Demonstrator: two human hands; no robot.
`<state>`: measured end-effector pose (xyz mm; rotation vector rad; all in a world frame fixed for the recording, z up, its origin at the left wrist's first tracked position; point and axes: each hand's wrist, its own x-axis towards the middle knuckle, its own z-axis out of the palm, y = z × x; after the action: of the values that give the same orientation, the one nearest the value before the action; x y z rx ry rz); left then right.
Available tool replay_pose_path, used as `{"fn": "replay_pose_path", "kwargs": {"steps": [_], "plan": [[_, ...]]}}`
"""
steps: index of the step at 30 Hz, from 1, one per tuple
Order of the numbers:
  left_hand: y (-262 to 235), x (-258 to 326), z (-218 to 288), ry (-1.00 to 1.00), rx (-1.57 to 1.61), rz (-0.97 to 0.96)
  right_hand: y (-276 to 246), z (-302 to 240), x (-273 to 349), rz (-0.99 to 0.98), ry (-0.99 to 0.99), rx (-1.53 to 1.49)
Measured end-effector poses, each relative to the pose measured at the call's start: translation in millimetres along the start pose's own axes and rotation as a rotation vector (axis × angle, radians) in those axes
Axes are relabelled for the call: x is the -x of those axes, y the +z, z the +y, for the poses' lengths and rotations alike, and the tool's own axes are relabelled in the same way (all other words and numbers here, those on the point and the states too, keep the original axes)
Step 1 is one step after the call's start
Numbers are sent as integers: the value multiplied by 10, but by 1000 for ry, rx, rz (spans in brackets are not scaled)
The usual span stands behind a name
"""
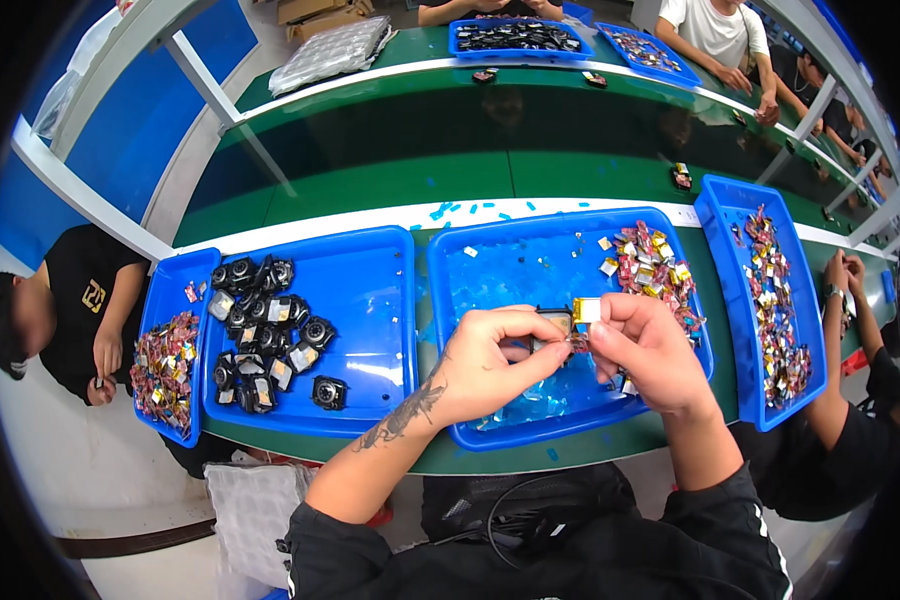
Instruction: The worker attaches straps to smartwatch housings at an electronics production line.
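Observation:
My left hand point(482, 368) pinches a small black watch case point(554, 317) by its edge, over the middle blue tray point(560, 222). Close against it, my right hand point(658, 358) holds a small silver battery point(587, 310) with yellow tape between thumb and fingers. Reddish wiring or film point(577, 343) shows between the two sets of fingertips; whether it joins battery and case I cannot tell. Behind my right hand, a pile of similar batteries point(642, 262) fills the tray's right side. Blue film scraps point(515, 408) litter the tray's floor.
On the left, a blue tray point(378, 250) holds several black watch cases point(270, 320). Narrow trays of batteries stand at the far left point(208, 262) and right point(715, 235). Beyond runs a green conveyor belt point(390, 180) carrying a few pieces. Other people sit nearby.

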<state>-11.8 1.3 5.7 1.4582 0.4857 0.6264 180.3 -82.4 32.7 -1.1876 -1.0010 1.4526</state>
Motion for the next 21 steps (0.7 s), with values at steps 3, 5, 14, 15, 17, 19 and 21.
{"fn": "replay_pose_path", "kwargs": {"steps": [3,5,14,15,17,19,21], "plan": [[9,-25,-14,-74,3,42,56,103,49,129,-99,15],[3,-31,-37,-107,3,60,167,106,71,233,-145,19],[7,-24,5,-51,149,30,295,284,-30,428,-372,158],[-3,-28,-16,-28,142,23,291,277,-39,419,-367,165],[6,-25,-20,5,133,28,280,257,-48,419,-349,202],[9,-25,-23,16,105,35,266,232,-51,438,-323,260],[2,-31,-25,5,58,43,273,222,-69,436,-337,305]]}}
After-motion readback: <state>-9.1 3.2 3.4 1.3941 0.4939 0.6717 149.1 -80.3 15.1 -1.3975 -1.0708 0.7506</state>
